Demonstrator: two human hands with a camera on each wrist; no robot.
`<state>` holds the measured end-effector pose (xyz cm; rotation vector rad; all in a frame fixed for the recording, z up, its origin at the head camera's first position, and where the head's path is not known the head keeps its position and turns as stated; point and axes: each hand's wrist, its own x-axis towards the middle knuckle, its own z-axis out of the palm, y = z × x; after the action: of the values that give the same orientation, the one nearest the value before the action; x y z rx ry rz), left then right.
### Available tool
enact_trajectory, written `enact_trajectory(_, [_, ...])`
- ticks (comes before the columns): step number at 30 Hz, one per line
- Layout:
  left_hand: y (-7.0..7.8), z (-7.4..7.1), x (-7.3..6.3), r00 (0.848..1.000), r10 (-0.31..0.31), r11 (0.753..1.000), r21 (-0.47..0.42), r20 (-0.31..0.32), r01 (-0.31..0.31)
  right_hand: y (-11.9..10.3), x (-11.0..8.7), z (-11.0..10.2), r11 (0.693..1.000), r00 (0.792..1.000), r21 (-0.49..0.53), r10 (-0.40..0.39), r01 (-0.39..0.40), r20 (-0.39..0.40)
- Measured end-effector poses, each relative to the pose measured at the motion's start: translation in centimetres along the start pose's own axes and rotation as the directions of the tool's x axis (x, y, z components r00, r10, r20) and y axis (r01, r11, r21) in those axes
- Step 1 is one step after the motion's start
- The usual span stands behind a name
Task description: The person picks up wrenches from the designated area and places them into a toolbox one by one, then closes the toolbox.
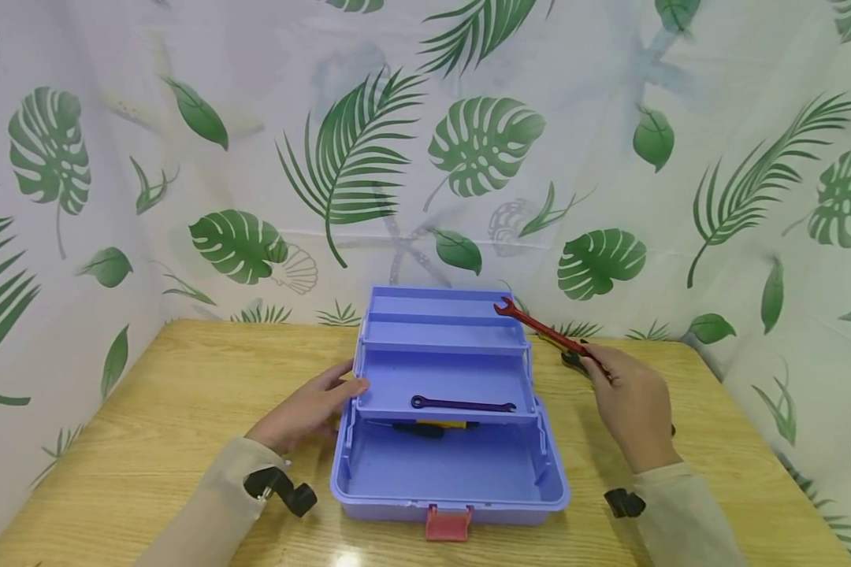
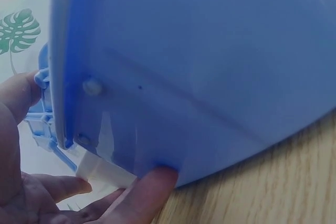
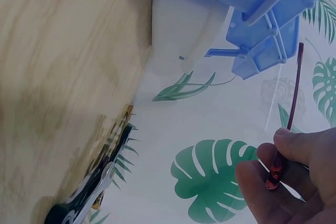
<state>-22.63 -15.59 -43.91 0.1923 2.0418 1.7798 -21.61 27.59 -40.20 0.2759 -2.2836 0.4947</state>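
A blue-violet toolbox (image 1: 450, 516) stands with its stepped trays (image 1: 443, 370) raised above the base. At its left side, my left hand (image 1: 319, 405) rests with the thumb by the lower tray's edge and fingertips against the outer wall. My right hand (image 1: 634, 398) pinches a red open-ended wrench (image 1: 539, 324) by its near end, up in the air right of the trays. The wrench's open jaw points left towards the top tray. A dark purple wrench (image 1: 461, 405) lies along the front of the lower tray.
Black and yellow handles (image 1: 425, 430) show in the base under the lower tray. Several tools (image 3: 92, 192) lie on the table right of the box, partly hidden by my right hand in the head view. A red latch (image 1: 448, 524) sits in front; leaf-print cloth (image 1: 397, 157) hangs behind.
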Motion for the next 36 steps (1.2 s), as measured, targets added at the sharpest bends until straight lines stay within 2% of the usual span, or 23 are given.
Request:
enact_trajectory(13, [-0.2, 0.0, 0.1, 1.000, 0.000, 1.000, 0.013, -0.028, 0.000, -0.4, 0.0, -0.2, 0.998, 0.999, -0.025, -0.053, 0.053, -0.011])
enact_trajectory(24, [-0.1, 0.1, 0.1, 1.000, 0.006, 1.000, 0.008, -0.013, -0.006, -0.5, 0.1, -0.2, 0.995, 0.995, -0.005, -0.103, 0.103, -0.015])
enact_trajectory(36, [-0.2, 0.0, 0.0, 1.000, -0.003, 1.000, 0.000, -0.025, 0.003, -1.3, 0.2, -0.1, 0.983, 0.983, 0.003, -0.183, 0.184, -0.023])
